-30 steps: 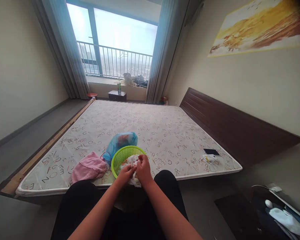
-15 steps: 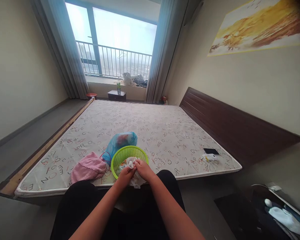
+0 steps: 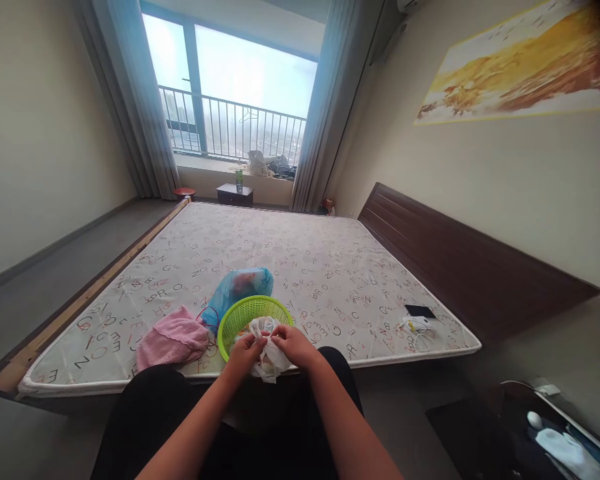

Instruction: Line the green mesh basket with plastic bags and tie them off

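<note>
Both hands pinch a crumpled white plastic bag over the near rim of a green plastic basket. My left hand has its fingers closed on the bag's left side. My right hand grips the gathered plastic from the right, close to the left fingertips. Inside the basket lie some items partly hidden by the hands and bag; I cannot make out what they are. Right behind the basket rests a blue plastic bag with something reddish inside. A pink towel lies bunched to the left of the basket.
The basket stands at the near edge of a letter-printed mattress. On its right side are a black phone and a white charger with cable. A dark headboard runs along the right. A small dark table holds a green bottle.
The white bag is lifted slightly and spread more between my hands, which are a little further apart. My view has tilted slightly.
</note>
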Available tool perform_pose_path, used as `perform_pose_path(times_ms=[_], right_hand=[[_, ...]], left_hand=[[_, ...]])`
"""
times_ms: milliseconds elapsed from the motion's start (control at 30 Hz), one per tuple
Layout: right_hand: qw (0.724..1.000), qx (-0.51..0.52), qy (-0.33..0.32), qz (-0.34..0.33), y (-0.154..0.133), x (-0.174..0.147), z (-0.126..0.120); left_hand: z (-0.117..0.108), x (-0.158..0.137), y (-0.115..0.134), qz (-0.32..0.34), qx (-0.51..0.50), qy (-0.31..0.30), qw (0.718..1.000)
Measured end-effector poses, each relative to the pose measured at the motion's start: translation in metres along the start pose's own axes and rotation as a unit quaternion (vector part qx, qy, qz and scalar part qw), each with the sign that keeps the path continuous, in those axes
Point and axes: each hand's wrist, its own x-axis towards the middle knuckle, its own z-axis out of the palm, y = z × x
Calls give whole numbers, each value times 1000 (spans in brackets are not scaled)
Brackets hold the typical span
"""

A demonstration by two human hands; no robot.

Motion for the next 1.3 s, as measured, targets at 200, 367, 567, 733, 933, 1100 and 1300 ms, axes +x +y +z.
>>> perform_pose_path(times_ms=[200,367,567,733,933,1100,1300], right_hand=[[996,11,89,20,-18,-3,0],[994,-8,108,-20,-35,-7,1],[995,-26,57,-78,-24,-12,19],[975,-143,64,-158,-24,-15,25],[950,-216,31,-224,-30,-18,22],[934,-266,48,-232,-25,-16,26],[929,-319,61,-180,-17,-13,31]], left_hand=[[2,-4,5,-8,-52,4,999],[5,-3,3,-6,-91,45,995],[-5,9,-7,-25,-156,64,985],[-3,6,-5,-51,-133,47,989],[-6,4,4,-40,-124,82,988],[-6,4,-3,-29,-109,28,993],[1,2,-8,13,-45,-22,999]])
